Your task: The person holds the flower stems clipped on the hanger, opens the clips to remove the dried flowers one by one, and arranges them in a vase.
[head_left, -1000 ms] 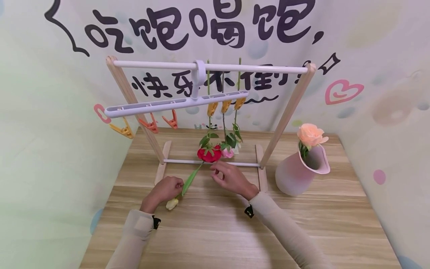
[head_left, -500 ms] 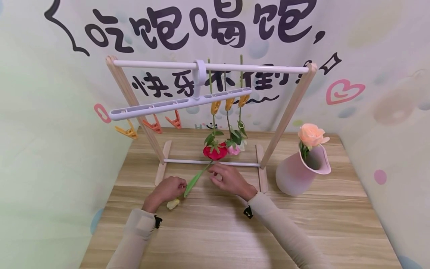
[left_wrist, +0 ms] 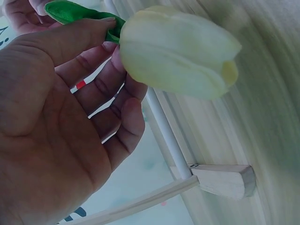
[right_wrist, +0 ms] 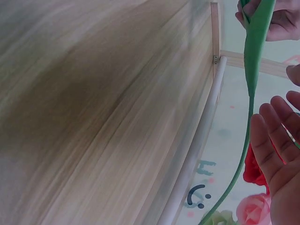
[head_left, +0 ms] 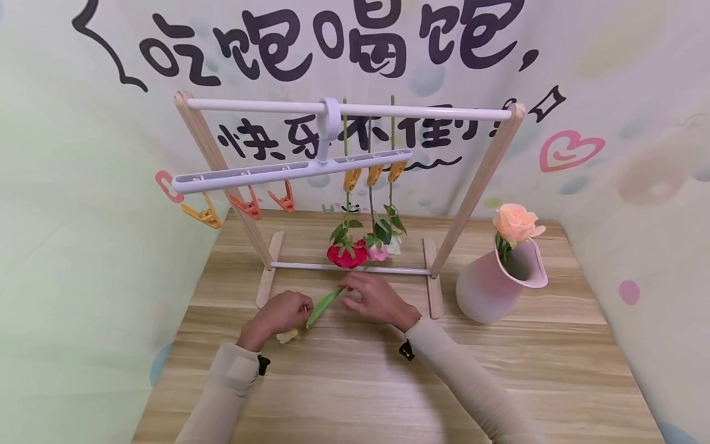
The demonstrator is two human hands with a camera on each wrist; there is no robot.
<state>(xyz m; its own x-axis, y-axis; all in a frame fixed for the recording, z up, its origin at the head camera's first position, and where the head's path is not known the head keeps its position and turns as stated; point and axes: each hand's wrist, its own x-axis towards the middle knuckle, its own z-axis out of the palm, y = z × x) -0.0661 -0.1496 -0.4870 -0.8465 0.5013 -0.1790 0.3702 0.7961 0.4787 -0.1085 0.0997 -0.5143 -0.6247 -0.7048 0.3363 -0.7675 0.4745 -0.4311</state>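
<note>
My left hand [head_left: 284, 312] pinches a pale yellow tulip [left_wrist: 178, 54] between thumb and fingers, right behind its bloom. The bloom points toward the table's front left; in the head view the hand covers part of it. From there the green leaf [right_wrist: 258, 51] and long thin stem [right_wrist: 245, 145] run toward my right hand [head_left: 378, 297]. That hand is beside the stem with its fingers loosely bent and apart, nothing gripped in them. Just behind it hang a red flower [head_left: 347, 253], a pink rose [head_left: 377, 252] and a white flower [head_left: 394, 245], heads down.
A lilac clip hanger [head_left: 249, 176] hangs tilted from a wood-and-white rack [head_left: 479, 179]. Yellow clips [head_left: 375, 175] hold the flower stems; orange clips [head_left: 248, 205] and another yellow clip [head_left: 203, 214] hang at left. A pinkish vase [head_left: 482, 287] with a peach rose [head_left: 516, 222] stands right.
My left hand has shifted slightly right with the tulip, bringing its leaf closer to my right hand. The hanger and hanging flowers swayed right, then back left.
</note>
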